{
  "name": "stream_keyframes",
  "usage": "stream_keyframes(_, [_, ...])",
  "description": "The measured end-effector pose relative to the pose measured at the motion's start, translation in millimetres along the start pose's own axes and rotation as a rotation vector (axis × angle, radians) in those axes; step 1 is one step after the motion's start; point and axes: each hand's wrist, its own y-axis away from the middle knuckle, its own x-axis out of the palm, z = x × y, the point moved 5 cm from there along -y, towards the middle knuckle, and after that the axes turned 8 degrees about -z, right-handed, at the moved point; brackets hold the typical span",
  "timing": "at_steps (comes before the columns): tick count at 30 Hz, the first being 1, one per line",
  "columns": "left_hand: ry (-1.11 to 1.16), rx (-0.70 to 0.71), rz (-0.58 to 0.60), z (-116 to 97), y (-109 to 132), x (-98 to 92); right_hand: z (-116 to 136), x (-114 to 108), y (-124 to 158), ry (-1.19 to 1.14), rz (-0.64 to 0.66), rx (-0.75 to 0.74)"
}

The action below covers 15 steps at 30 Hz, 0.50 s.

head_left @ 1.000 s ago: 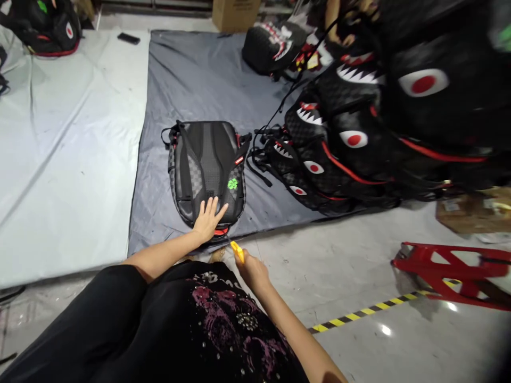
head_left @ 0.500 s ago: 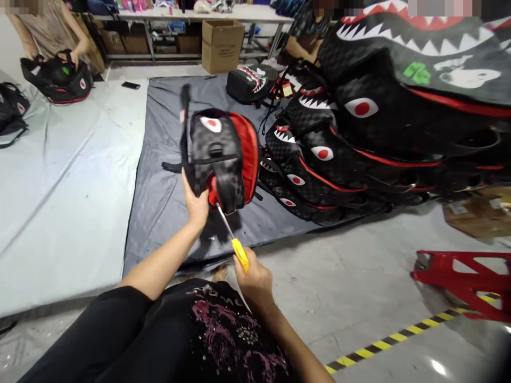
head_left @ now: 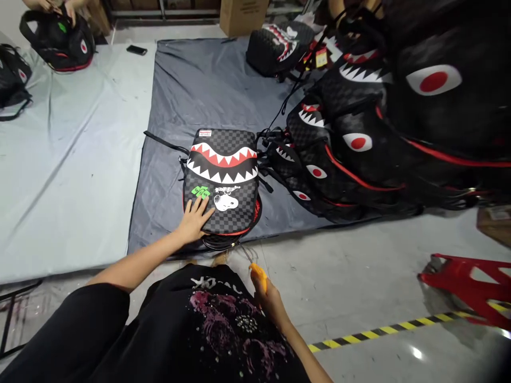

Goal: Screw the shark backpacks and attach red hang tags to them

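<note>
Backpack [head_left: 223, 175] in the middle, flat on a gray sheet [head_left: 215, 85], front side up. On its front, a big shark mouth [head_left: 223, 165] with white teeth, a white dog head [head_left: 226, 202] and a green patch [head_left: 200, 192]. Bit of red cloth [head_left: 257, 210] at its edge, toward 4 o'clock.

Left hand [head_left: 195, 221] open, palm down on the backpack at 7 o'clock, fingers spread, close to the green patch. Right hand [head_left: 271, 299] at 5 o'clock, wrapped around the handle of a yellow tool [head_left: 259, 275]. Thin metal rod of the tool pointing up to the bottom end of the backpack, near a black loop [head_left: 215, 246] at 6 o'clock. Tip touching or not, cannot tell.

At 3 o'clock, just beside the backpack, a big pile of shark bags [head_left: 359, 141]. At 1 o'clock, one more shark bag [head_left: 279, 48]. At 12 o'clock, a brown box [head_left: 243, 16]. At 11 o'clock, a black phone [head_left: 136, 50] on a white sheet [head_left: 72, 175]. At 10 o'clock, another black bag [head_left: 64, 42] with someone else's hands on it. At 4 o'clock, well apart, a red stand [head_left: 471, 287] on the floor.
</note>
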Motion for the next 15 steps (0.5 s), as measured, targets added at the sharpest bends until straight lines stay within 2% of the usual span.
stream_keyframes(2, [-0.021, 0.095, 0.119, 9.8, -19.2, 5.8, -2.4, -9.8, 14.5, -0.190, 0.004, 0.011])
stream_keyframes(4, [0.033, 0.079, 0.127, 14.0, -35.8, -0.6, 3.1, -19.0, 25.8, -0.268, -0.013, -0.034])
stream_keyframes(5, [0.067, 0.018, 0.066, 15.7, -44.8, -10.7, 8.3, -23.3, 29.5, -0.285, -0.040, -0.072])
stream_keyframes(7, [0.121, -0.127, -0.144, 18.0, -63.4, -41.6, 21.9, -31.5, 33.2, -0.320, -0.134, -0.152])
stream_keyframes(9, [0.151, -0.168, -0.354, 15.6, -81.4, -74.7, 37.0, -39.6, 33.9, -0.361, -0.266, -0.218])
stream_keyframes(11, [0.166, -0.114, -0.481, 9.9, -97.2, -98.1, 52.8, -46.0, 30.8, -0.366, -0.361, -0.256])
stream_keyframes(12, [0.163, -0.066, -0.515, 5.4, -103.2, -104.9, 61.6, -47.7, 26.5, -0.342, -0.366, -0.268])
stream_keyframes(15, [0.111, 0.202, -0.545, -25.5, -109.5, -108.9, 93.4, -51.7, -1.5, -0.179, -0.314, -0.288])
